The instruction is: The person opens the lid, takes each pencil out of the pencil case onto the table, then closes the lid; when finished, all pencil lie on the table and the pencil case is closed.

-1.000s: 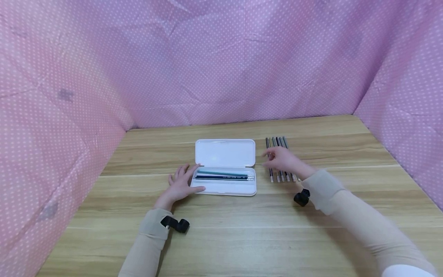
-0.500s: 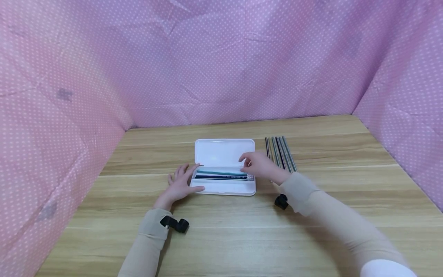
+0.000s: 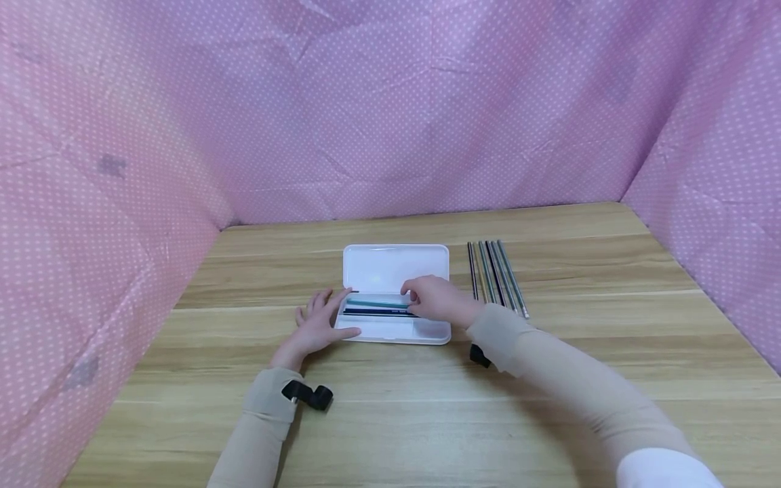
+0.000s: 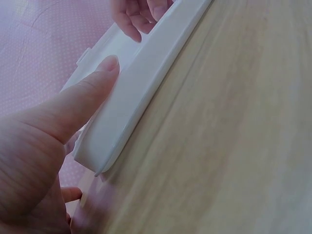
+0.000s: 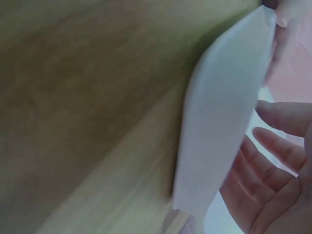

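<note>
A white pencil case lies with its lid folded back, and several teal and dark pencils rest inside it. My left hand is at the case's left end, fingers spread and fairly straight. In the left wrist view its thumb lies along the case's front wall. My right hand reaches over the right half of the case, its fingers bent down at the pencils and covering their eraser ends. The right wrist view shows a gap between its thumb and index finger; the case wall hides other fingertips.
Several more pencils lie side by side on the wooden table, right of the case, partly behind my right wrist. A pink dotted cloth hangs around the table's back and sides.
My right hand has moved left from the pencils on the table to over the pencils in the case. My left hand stays at the case's left end.
</note>
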Available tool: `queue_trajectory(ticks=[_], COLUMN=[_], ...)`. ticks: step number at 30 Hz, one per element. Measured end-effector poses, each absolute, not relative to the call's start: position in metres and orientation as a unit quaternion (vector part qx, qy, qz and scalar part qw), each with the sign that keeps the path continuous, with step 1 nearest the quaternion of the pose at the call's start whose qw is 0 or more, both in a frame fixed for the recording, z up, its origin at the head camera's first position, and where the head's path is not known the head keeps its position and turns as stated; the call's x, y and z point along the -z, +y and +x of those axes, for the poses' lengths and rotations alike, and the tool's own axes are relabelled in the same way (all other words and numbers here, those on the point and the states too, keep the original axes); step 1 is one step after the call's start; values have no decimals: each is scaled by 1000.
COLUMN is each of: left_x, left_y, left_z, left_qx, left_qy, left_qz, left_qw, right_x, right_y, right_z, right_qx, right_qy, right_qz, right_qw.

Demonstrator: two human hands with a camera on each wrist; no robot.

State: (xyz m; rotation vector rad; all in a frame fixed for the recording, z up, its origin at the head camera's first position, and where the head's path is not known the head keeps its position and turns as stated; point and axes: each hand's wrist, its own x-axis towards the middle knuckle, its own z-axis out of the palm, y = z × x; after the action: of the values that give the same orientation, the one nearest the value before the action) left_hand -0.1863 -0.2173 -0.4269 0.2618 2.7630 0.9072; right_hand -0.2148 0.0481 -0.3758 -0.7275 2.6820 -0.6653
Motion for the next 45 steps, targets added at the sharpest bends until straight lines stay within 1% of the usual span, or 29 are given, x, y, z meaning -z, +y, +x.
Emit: queue_trajectory(ticks=[11, 19, 30, 35, 45], left_x=[425, 425, 423, 423, 422], left_y=[-216, -216, -215, -216, -215], left_z=[-185, -185, -188, -188, -184], left_qx=[-309, -309, -303, -302, -307], left_qy=[940, 940, 943, 943, 941], left_qz=[84, 87, 85, 82, 80], left_qw=[115, 112, 113, 115, 116], right_x=[382, 383, 376, 374, 371], right_y=[42, 41, 40, 40, 37], right_z=[-215, -220, -225, -225, -227], right_qx=[194, 179, 160, 154, 154], right_qy=[935, 930, 923, 921, 924], right_qz=[-265, -294, -318, -317, -299], right_qw=[135, 126, 144, 166, 185])
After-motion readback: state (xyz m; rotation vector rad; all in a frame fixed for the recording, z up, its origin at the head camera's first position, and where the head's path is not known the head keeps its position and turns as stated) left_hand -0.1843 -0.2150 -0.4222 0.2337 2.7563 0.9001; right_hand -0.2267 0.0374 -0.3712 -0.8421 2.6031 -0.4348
